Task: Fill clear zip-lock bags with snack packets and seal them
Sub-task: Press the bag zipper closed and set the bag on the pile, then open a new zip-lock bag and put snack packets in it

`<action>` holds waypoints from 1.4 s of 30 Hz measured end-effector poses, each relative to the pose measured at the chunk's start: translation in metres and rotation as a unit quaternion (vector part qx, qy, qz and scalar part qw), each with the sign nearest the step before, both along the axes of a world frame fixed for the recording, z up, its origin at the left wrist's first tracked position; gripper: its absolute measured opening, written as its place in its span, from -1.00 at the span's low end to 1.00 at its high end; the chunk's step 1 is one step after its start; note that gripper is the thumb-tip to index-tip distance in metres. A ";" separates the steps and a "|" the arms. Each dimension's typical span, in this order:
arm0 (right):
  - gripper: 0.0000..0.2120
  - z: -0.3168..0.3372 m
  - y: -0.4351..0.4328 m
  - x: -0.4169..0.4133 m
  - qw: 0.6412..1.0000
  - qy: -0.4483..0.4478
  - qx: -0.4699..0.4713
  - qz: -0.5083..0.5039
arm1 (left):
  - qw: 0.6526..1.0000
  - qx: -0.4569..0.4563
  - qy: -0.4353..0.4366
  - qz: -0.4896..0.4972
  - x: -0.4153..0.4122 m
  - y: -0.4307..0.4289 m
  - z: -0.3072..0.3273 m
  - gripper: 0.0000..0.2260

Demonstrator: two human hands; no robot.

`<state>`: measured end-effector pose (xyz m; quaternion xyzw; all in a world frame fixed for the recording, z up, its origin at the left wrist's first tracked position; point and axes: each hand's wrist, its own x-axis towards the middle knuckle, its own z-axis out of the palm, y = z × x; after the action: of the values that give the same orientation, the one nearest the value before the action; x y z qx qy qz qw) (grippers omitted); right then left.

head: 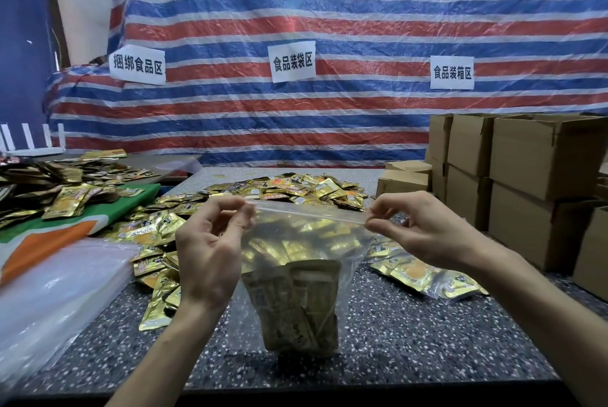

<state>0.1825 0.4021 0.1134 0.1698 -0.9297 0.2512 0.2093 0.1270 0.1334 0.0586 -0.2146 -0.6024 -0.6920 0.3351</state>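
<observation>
A clear zip-lock bag (296, 275) stands upright on the speckled table (411, 334), with several gold snack packets inside. My left hand (210, 252) pinches the left end of its zip strip. My right hand (424, 229) pinches the right end, and the strip is stretched taut between the two hands. Behind the bag lies a heap of loose gold snack packets (289, 189).
A filled bag of packets (431, 278) lies at the right. Stacked cardboard boxes (526, 183) stand at the far right. A pile of clear empty bags (56, 291) lies at the left, over a green and orange sheet. More packets (42, 183) cover the far left table.
</observation>
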 end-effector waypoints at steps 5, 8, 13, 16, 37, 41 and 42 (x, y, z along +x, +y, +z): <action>-0.88 -0.001 0.004 0.005 1.000 0.023 -0.008 -0.014 | 1.000 -0.012 0.006 0.010 0.000 0.000 -0.001 -0.95; -0.85 0.000 0.003 0.011 0.999 0.042 -0.005 -0.009 | 1.000 -0.017 0.011 0.018 -0.001 0.000 -0.002 -0.93; -0.75 -0.012 0.004 0.017 0.991 0.057 -0.123 -0.004 | 0.999 -0.020 0.011 0.022 0.001 0.008 -0.002 -0.86; -0.52 -0.045 -0.001 0.014 0.940 -0.087 -0.328 0.037 | 1.000 0.001 -0.003 -0.019 0.003 0.012 -0.003 -0.88; -0.84 -0.064 0.031 -0.035 0.824 -0.162 -0.506 -0.198 | 0.980 -0.029 -0.091 -0.176 0.009 0.056 -0.022 -0.77; -0.84 -0.049 0.058 -0.074 0.698 -0.170 -0.644 -0.263 | 0.970 -0.080 -0.127 -0.190 0.009 0.062 -0.030 -0.79; -0.84 -0.048 0.064 -0.084 0.666 -0.174 -0.675 -0.267 | 0.968 -0.094 -0.131 -0.194 0.009 0.064 -0.030 -0.79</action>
<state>0.0989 0.4658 0.0653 -0.3201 -0.5309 0.7683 0.1595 0.1361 0.1979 0.0289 -0.2653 -0.6501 -0.7062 0.0906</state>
